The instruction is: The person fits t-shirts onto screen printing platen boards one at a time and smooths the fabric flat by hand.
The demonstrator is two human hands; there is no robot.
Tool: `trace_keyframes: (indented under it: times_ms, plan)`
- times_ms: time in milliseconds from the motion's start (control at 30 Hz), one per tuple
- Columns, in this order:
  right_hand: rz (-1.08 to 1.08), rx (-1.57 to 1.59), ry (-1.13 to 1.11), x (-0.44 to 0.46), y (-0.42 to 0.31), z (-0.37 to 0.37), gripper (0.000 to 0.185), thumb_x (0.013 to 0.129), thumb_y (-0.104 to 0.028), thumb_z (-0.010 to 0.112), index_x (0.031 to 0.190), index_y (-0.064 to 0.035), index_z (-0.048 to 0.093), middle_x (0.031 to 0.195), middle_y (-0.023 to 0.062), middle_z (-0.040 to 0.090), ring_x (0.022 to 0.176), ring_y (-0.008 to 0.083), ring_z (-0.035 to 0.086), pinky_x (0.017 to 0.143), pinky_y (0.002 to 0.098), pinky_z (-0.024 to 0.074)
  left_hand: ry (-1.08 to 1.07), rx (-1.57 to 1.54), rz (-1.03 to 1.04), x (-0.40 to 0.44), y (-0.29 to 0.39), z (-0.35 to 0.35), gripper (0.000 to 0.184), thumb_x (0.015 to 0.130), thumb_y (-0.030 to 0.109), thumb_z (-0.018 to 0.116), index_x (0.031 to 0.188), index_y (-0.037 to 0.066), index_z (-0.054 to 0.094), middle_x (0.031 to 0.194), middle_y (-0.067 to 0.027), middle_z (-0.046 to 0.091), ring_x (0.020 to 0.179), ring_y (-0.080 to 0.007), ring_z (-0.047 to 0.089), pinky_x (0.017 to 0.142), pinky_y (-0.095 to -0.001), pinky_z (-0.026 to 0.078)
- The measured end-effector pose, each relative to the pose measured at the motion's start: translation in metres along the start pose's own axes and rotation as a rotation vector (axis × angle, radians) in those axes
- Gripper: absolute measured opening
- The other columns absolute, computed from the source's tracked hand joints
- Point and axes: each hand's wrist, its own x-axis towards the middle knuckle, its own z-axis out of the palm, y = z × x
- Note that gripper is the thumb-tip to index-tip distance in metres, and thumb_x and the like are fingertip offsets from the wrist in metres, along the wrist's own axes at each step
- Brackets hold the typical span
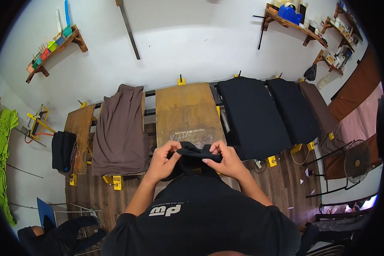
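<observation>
Both my hands grip a bunched black cloth garment (193,154) in front of my chest. My left hand (163,162) pinches its edge on the left, with thumb and fingers closed on the fabric. On the other side, my right hand (227,160) holds the edge the same way, thumb below and fingers curled above. An opening in the cloth shows between them. Just beyond lies a bare wooden board (187,111) with faded printing near its front end. Part of the garment hangs out of sight against my black shirt (209,213).
Left of the board, a brown garment (119,128) covers another board, and folded black cloth (64,149) rests farther left. Boards with black fabric (254,115) stand on the right. Yellow clamps (117,182) jut out in front. A fan (357,162) stands right; a person (59,234) is lower left.
</observation>
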Motion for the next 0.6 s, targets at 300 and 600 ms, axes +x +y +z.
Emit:
trace_keyframes:
  times_ms: [300,600]
  plan:
    - [-0.074,-0.319,-0.058,0.002,0.014,-0.003,0.032,0.086,-0.028,0.085,0.093,-0.0048,0.064,0.074,0.0112,0.065,0.067,0.028,0.066,0.061,0.0382,0.0497,-0.226,0.478,-0.033,-0.002,0.03,-0.003,0.017,0.098,0.02,0.066,0.1,0.003,0.07,0.086,-0.0129,0.066,0.08,-0.0333,0.067,0.076,-0.0403,0.05]
    - [0.155,-0.67,-0.299,0.002,0.038,0.015,0.054,0.084,-0.058,0.077,0.101,-0.007,0.075,0.078,0.0154,0.074,0.08,0.039,0.073,0.07,0.0493,0.056,-0.362,0.028,0.021,-0.016,0.043,-0.009,0.022,0.1,0.021,0.063,0.091,0.001,0.062,0.089,-0.0131,0.059,0.087,-0.0341,0.061,0.076,-0.0395,0.047]
